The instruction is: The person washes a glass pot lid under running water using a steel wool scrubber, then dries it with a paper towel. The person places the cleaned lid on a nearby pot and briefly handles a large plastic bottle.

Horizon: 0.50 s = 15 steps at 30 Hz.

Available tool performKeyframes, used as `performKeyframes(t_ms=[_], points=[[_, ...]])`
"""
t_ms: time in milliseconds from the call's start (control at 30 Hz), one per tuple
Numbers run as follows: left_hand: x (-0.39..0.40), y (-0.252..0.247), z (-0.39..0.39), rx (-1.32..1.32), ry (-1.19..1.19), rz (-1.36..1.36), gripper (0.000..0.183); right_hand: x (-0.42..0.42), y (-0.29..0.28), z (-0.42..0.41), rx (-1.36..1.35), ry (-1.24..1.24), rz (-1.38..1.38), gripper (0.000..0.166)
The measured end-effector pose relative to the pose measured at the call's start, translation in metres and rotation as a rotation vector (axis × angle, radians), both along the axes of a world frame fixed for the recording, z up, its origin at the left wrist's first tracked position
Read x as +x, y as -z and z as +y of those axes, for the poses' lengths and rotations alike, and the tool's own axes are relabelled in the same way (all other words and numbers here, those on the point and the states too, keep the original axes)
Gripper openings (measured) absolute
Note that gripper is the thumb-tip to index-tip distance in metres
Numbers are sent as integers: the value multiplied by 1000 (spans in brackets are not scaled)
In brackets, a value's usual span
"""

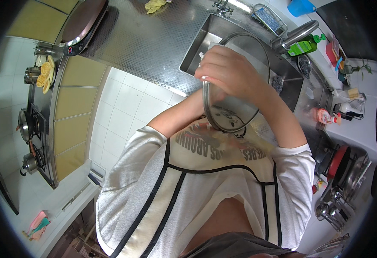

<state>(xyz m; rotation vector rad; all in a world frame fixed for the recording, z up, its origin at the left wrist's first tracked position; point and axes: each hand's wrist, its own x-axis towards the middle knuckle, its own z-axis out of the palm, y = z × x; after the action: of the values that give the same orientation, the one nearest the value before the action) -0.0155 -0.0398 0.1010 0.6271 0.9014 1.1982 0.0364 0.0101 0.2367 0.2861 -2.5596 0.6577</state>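
Note:
A round glass pot lid (232, 117) with a metal rim is tilted over the near edge of the steel sink (191, 48). My right hand (228, 69) is closed over the lid's left side, with a bit of white cloth or paper (211, 45) showing at its fingers. Behind the lid, partly visible through the glass, is my left hand (218, 94); its fingers are mostly hidden by the lid and my right hand. The lid's lower part is close to the front of my cream apron (191, 154).
Around the sink are a curved faucet (296, 34), a green soap bottle (307, 45), a sponge rack (269, 19) and a spray bottle (327, 116). An electric griddle (85, 25) stands on the left counter. Pans (338, 164) and utensils are at right; a stove (40, 135) with pots is far left.

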Motion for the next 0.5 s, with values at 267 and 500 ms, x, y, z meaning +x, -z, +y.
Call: performKeyframes(t_ms=[267,500], points=[[-5,5,10,-211,131,-14,23,31,27,-49,58,-229,-141,15],[-6,19,14,-217,106,-129,20,55,49,-59,37,-298,-73,16]])
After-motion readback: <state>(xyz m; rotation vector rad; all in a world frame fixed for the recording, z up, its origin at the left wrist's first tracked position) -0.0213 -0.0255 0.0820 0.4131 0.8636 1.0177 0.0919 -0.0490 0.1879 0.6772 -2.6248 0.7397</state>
